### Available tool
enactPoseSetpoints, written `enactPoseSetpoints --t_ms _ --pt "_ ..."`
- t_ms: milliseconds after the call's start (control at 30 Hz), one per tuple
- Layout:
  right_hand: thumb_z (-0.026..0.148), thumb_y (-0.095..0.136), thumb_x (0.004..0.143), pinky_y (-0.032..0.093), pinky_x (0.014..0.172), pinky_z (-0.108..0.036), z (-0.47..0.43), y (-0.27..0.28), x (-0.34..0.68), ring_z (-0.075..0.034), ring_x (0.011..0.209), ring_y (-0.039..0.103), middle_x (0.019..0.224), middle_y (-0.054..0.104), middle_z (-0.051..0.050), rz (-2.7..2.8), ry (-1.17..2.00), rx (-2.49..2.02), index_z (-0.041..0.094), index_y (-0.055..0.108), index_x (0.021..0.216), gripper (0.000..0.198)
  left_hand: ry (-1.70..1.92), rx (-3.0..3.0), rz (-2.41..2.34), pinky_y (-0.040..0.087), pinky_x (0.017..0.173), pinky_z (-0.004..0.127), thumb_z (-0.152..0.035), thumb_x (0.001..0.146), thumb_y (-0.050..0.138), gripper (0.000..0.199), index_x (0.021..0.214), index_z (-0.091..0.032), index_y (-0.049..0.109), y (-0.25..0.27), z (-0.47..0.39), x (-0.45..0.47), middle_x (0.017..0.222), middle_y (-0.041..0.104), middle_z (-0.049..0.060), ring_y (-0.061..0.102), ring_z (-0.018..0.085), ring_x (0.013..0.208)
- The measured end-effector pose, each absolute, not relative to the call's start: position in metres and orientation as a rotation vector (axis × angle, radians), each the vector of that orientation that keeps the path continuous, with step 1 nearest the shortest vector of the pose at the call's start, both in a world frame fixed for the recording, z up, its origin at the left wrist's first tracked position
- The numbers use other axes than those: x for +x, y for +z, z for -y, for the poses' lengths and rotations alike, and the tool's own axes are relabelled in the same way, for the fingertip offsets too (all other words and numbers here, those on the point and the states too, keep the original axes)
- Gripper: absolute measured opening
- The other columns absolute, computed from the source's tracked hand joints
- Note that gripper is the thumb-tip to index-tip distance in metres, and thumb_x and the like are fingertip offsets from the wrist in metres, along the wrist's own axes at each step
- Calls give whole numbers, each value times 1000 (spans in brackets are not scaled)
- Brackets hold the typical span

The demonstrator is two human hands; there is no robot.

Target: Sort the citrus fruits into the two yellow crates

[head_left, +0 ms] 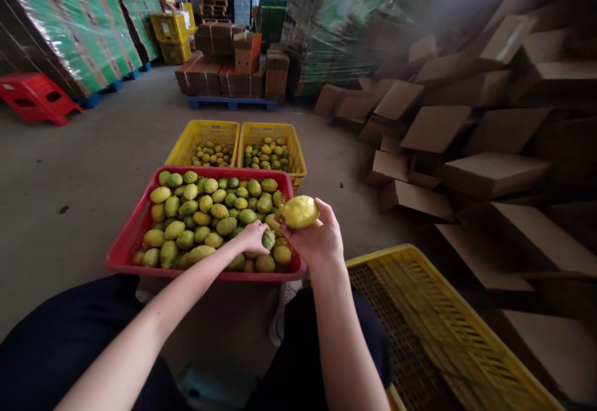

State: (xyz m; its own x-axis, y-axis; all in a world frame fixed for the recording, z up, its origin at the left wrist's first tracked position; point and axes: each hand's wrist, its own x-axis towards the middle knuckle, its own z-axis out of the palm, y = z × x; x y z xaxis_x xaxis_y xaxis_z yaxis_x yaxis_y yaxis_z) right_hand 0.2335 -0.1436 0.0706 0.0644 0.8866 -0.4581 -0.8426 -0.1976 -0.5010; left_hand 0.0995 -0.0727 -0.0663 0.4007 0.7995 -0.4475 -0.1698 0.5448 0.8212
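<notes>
A large yellow lemon (300,212) rests in my right hand (319,237), thumb and fingers curled round it, above the right edge of a red crate (135,227). Low over the fruit in that crate, my left hand (254,237) grips a smaller green lemon (268,239); its fingertips are partly hidden. Green and yellow lemons (203,218) fill the red crate in front of my knees.
Two yellow crates (200,125) with lemons stand behind the red one. At my right is another yellow crate (405,258). Cardboard boxes (436,128) are heaped along the right. A red stool (35,94) and a loaded blue pallet (232,103) stand farther off.
</notes>
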Motion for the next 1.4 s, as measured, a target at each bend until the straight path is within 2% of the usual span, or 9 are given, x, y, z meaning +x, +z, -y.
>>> enactPoseSetpoints --t_ms 167,367,533,767,933,1100,1200,1300,1400 --pt "42 60 77 54 47 -28 137 63 222 -20 57 68 67 71 -4 127 1527 -904 19 61 85 24 709 614 -797 51 64 21 -1 74 50 24 88 -12 66 -7 69 51 80 69 5 65 14 72" --pt "44 60 82 47 34 -23 122 70 195 -18 44 65 61 70 -5 305 1681 -1012 16 62 84 28 909 386 -670 58 65 34 -28 86 40 31 95 -12 65 56 63 -2 86 71 13 69 24 80" --pt "39 65 79 53 40 -26 113 79 179 -18 49 66 61 71 -3 293 1582 -1047 17 61 80 22 984 259 -762 52 44 27 -34 87 43 31 90 -11 65 65 61 -13 67 67 9 65 19 55" --pt "44 66 80 47 38 -22 101 50 167 -17 53 68 66 72 -2 305 1646 -1024 18 64 83 26 1032 248 -780 49 40 24 -30 85 47 25 79 -13 63 56 68 -15 63 64 5 64 17 52" --pt "32 70 71 55 62 -25 100 49 155 -18 80 71 87 75 -4 495 1711 -767 19 65 87 21 1041 169 -784 49 42 25 -31 83 49 21 79 -14 61 54 60 -17 65 64 3 62 15 51" --pt "15 78 53 53 63 -24 109 49 134 -16 71 65 81 69 4 614 1416 -846 24 57 90 43 1086 143 -810 51 52 26 -29 83 50 17 79 -16 61 55 58 -5 65 63 1 62 15 56" --pt "15 80 55 54 84 -31 114 49 125 -19 91 64 100 67 1 928 1143 -922 27 57 103 54 1143 147 -839 50 56 26 -28 81 53 15 76 -16 60 54 60 -1 66 64 0 63 15 60" --pt "16 78 63 42 107 -42 115 51 124 -24 117 57 120 64 -3 1306 838 -948 30 60 112 54 1345 307 -826 49 59 23 -29 79 54 15 73 -17 61 55 61 -4 66 63 0 62 14 62" --pt "15 74 70 33 114 -51 113 51 127 -28 127 51 127 64 -4 1528 661 -916 33 63 114 48 1580 573 -832 48 65 19 -24 79 51 17 68 -17 62 60 62 -11 72 66 1 63 14 73"
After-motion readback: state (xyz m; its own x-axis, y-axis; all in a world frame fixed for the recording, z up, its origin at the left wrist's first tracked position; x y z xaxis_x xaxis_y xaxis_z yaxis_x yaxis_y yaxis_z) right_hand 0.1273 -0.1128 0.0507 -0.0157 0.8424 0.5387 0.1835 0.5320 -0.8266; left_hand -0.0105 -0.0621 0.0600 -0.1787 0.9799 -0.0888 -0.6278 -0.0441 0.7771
